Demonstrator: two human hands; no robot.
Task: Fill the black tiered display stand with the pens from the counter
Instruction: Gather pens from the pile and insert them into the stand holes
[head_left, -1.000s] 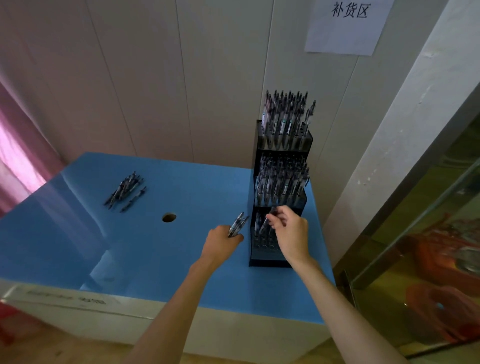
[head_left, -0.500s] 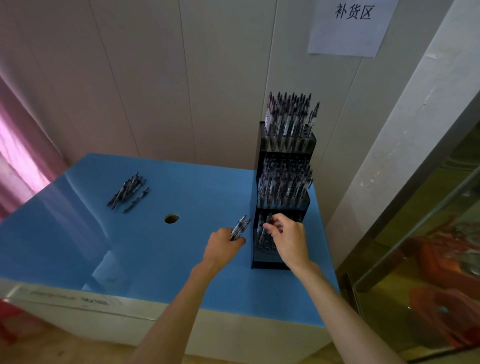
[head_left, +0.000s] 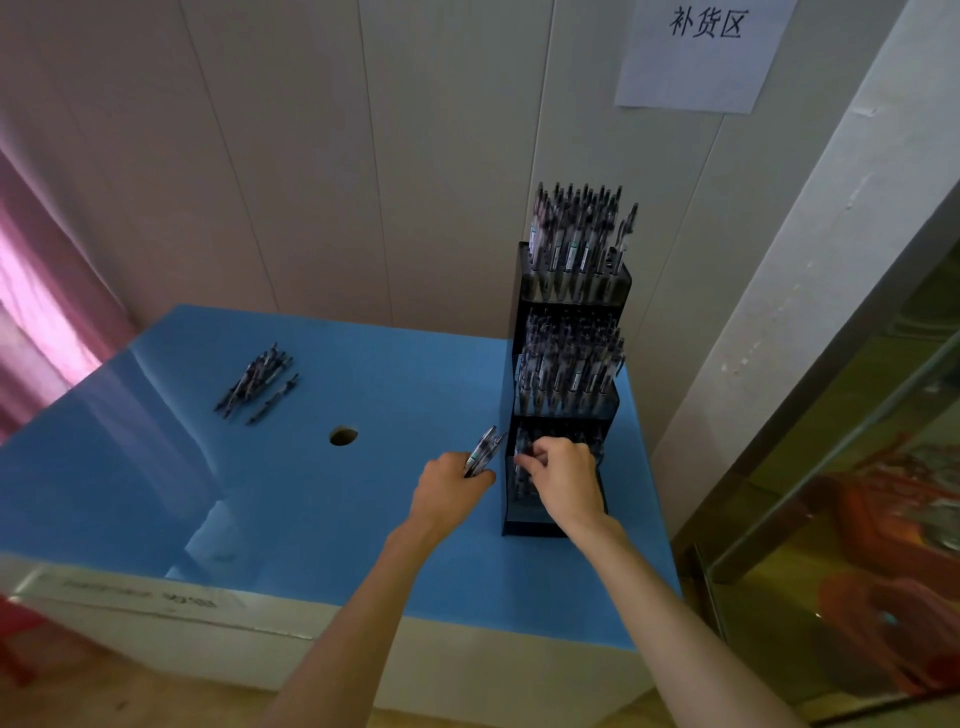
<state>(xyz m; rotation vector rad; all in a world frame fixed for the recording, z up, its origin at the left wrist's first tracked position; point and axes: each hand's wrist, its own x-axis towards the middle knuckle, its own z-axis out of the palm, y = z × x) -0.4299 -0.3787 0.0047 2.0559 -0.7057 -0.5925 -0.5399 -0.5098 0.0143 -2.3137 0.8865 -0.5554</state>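
Shop restocking corner: wall sign (head_left: 698, 52) reading 补货区, tiered pen display stand (head_left: 563, 405).

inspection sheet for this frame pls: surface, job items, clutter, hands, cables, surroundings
Surface: blue counter with a round hole in it.
Job's things: black tiered stand at the counter's right rear; top and middle tiers packed with upright pens, bottom tier only partly filled. Loose pens lie in a pile at the left rear.
Clutter: nothing seen.
Hands: left hand grips a small bundle of pens beside the stand; right hand pinches a pen at the bottom tier.
Cables: nothing seen.
Surroundings: white panelled wall, paper sign above the stand, pink curtain left, glass panel right.
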